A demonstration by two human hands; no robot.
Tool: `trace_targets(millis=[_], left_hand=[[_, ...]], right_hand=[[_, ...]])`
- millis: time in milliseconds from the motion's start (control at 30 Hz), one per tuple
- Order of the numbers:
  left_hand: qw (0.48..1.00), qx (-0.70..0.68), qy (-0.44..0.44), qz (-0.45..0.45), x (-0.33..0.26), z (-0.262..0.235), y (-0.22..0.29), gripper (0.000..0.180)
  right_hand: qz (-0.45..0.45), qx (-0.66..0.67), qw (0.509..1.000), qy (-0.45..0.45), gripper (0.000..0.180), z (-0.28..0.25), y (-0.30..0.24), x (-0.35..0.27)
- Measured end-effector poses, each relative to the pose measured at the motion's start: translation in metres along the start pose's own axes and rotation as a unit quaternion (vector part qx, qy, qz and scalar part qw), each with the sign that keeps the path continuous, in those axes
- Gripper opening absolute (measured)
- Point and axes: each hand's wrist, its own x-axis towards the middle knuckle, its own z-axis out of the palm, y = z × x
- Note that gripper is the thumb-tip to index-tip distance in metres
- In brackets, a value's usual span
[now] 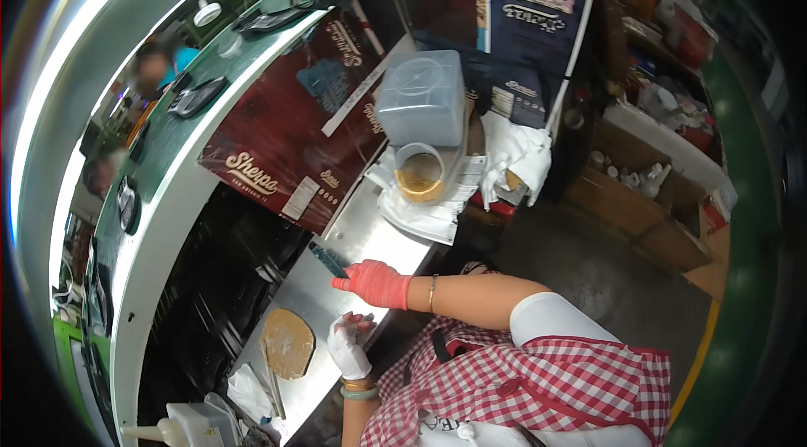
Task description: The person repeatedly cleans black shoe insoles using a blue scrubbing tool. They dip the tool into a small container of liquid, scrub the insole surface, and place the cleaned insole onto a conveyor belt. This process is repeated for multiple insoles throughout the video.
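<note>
My right hand (377, 283), in a red glove, is closed around one end of a dark, narrow piece (326, 260) whose kind I cannot make out. It is over the metal worktop (370, 224). Lower down, my left hand (349, 348), wrapped in white with bare fingertips, has loosely bent fingers and nothing visible in them. Beside it on the worktop lies a tan, rounded slab (290, 344). A thin stick-like tool (271, 376) rests along the slab's left edge, next to a crumpled white cloth (250, 392).
A cup of amber stuff (419, 176) and a translucent plastic tub (420, 98) stand at the worktop's far end. A white bottle with a nozzle (189, 426) is at lower left. Dark shoe parts (197, 97) line the green conveyor (160, 144). Cardboard boxes (626, 212) stand right.
</note>
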Motion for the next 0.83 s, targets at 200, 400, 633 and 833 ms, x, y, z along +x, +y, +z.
trace_targets(millis=[200, 400, 633, 833], left_hand=[[0.998, 0.054, 0.024, 0.010, 0.000, -0.009, -0.006, 0.066], [0.994, 0.106, 0.019, -0.023, 0.000, 0.001, 0.001, 0.051], [0.993, 0.115, 0.023, 0.010, 0.004, 0.007, -0.004, 0.032], [0.996, 0.076, 0.035, -0.013, 0.007, 0.014, -0.018, 0.032]], right_hand=[[0.013, -0.021, 0.999, -0.040, 0.042, 0.001, -0.001, 0.000], [0.001, -0.034, 0.999, -0.030, 0.043, 0.004, 0.002, -0.002], [-0.007, -0.009, 0.999, 0.053, 0.039, 0.017, 0.005, -0.001], [-0.008, -0.039, 0.999, 0.015, 0.040, 0.014, 0.011, -0.010]])
